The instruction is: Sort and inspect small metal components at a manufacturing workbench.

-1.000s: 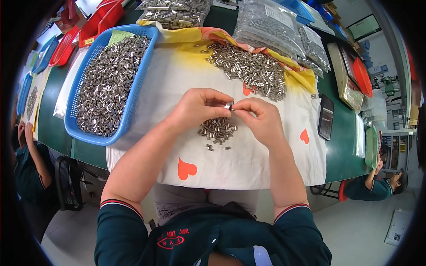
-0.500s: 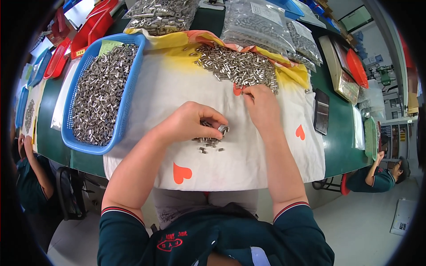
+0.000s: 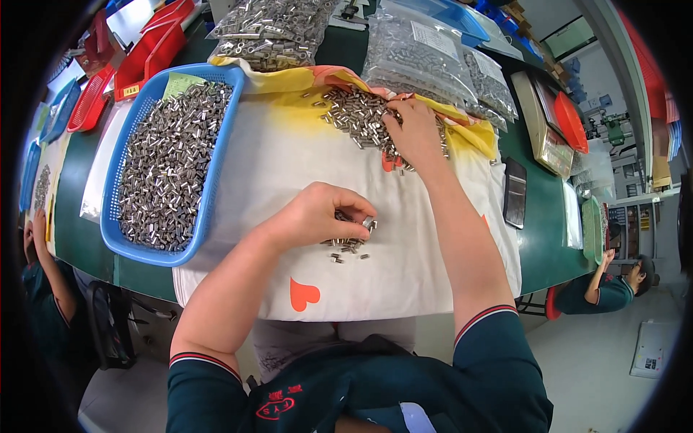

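My left hand (image 3: 317,215) is closed, gripping short silvery metal sleeves (image 3: 369,223) between thumb and fingertips. Under and beside it lies a small heap of the same sleeves (image 3: 348,246) on a white cloth (image 3: 267,155). My right hand (image 3: 419,137) reaches over a larger pile of sleeves (image 3: 351,119) at the cloth's far side. Its fingers are curved and apart from the thumb, touching the pile; part of the pile is hidden below the palm.
A blue basket (image 3: 234,108) full of sleeves stands at the left. Plastic bags of metal parts (image 3: 415,50) lie behind the cloth's yellow edge. A dark phone-like slab (image 3: 515,193) rests at the right. Co-workers sit at both sides.
My right hand has moved away from me, from the pile's near edge onto the pile, and its fingers have spread. My left hand keeps its hold near the small heap.
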`<state>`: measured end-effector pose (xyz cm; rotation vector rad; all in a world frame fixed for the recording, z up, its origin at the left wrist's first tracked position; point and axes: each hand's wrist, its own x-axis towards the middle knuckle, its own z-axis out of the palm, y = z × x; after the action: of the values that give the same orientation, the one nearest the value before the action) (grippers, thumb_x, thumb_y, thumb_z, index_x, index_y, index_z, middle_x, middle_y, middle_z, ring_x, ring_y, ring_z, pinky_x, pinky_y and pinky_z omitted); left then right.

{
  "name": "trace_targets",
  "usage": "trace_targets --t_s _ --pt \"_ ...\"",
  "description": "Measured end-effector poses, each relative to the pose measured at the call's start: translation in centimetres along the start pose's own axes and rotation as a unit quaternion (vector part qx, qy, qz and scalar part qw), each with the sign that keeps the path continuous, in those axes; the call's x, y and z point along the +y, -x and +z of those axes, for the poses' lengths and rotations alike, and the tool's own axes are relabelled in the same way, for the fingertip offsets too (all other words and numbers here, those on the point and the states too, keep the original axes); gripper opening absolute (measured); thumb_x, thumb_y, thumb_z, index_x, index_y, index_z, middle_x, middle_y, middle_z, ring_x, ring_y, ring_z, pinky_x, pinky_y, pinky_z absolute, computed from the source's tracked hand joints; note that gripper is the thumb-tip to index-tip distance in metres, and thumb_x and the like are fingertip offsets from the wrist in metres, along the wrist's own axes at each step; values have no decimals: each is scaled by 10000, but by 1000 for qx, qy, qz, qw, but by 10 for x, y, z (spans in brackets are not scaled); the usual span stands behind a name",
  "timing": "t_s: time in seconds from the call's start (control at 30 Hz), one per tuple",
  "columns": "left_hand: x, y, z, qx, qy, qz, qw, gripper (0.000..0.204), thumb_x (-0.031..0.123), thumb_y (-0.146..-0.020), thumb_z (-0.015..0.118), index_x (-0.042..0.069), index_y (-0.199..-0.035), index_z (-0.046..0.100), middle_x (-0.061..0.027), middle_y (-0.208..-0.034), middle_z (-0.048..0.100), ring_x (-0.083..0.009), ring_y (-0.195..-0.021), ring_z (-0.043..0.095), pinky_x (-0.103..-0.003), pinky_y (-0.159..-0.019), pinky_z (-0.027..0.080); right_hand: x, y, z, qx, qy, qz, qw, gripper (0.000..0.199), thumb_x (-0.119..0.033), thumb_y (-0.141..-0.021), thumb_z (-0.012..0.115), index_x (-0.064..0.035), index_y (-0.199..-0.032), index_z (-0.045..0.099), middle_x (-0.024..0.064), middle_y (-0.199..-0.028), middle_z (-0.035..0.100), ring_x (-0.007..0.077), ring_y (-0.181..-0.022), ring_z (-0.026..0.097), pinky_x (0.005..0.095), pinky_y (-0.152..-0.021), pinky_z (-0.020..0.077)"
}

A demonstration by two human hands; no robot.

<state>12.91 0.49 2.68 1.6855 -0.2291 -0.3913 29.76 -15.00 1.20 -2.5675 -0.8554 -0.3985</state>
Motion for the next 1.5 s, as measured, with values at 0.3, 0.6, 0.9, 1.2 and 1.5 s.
trace_targets --t_s 0.3,0.6,0.9,1.2,1.5 --pt "0 -1 5 14 -129 137 982 300 126 -652 719 35 -923 627 -96 -856 642 -205 -736 610 -280 -684 471 13 38 -17 11 -50 -82 995 134 -135 -744 579 -63 -844 632 90 -951 574 271 -935 510 364 -825 400" --pt "1 4 6 -48 -99 82 991 301 135 -657 723 27 -924 635 -86 -844 650 -159 -722 610 -265 -688 474 17 52 -32 37 -2 -44 998 161 -123 -739 581 -49 -874 630 89 -942 604 265 -919 533 358 -807 413" --pt "1 10 -9 -25 44 24 998 270 44 -681 715 11 -936 633 -38 -861 639 -77 -785 578 -227 -701 469 -52 82 -33 -131 -131 -142 972 141 -70 -709 580 -64 -843 623 79 -899 589 259 -858 532 335 -740 442" --pt "-19 -6 -9 74 259 65 961 272 -15 -733 651 -2 -994 574 -43 -928 611 -95 -837 580 -226 -759 476 -67 114 -37 -110 -124 -143 976 119 -33 -680 569 -44 -791 611 72 -820 583 252 -794 538 341 -703 451" --pt "-8 -5 3 13 120 -11 993 257 17 -736 662 7 -984 592 -12 -872 607 -65 -825 560 -207 -749 465 -11 124 -71 -61 100 -79 990 158 -11 -687 537 -39 -820 617 56 -819 588 220 -801 541 322 -741 445"
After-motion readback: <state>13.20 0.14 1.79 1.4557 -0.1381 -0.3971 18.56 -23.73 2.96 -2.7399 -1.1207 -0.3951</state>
